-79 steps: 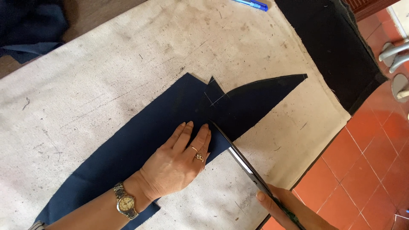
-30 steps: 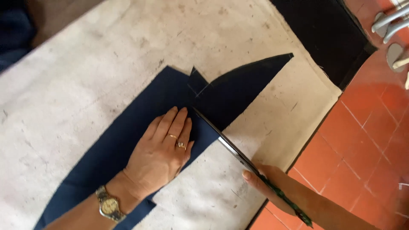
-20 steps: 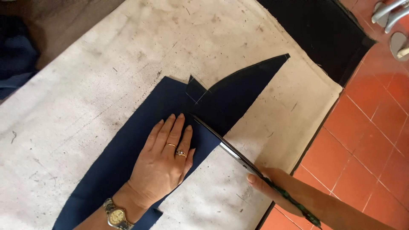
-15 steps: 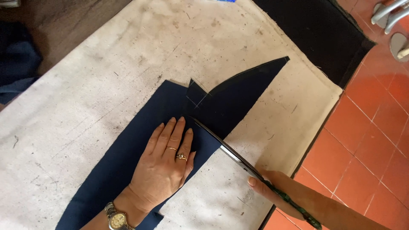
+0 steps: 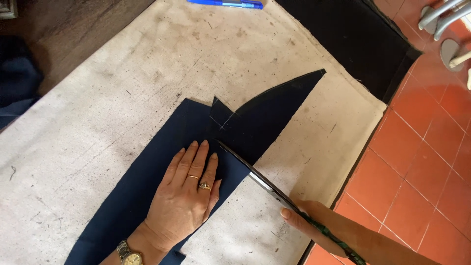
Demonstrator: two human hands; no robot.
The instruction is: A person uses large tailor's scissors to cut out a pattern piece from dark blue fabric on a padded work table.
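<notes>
The right hand (image 5: 321, 223) is clenched around the handle of long scissors (image 5: 265, 181), blades shut or nearly so, their tip resting on the navy fabric piece (image 5: 162, 157). The left hand (image 5: 184, 198) grasps nothing; it lies flat, fingers spread, pressing that fabric just beside the blades. The fabric lies on a stained pale table cover (image 5: 122, 78). Beyond the fabric a blue pen (image 5: 225, 4) rests near black cloth (image 5: 348, 39).
</notes>
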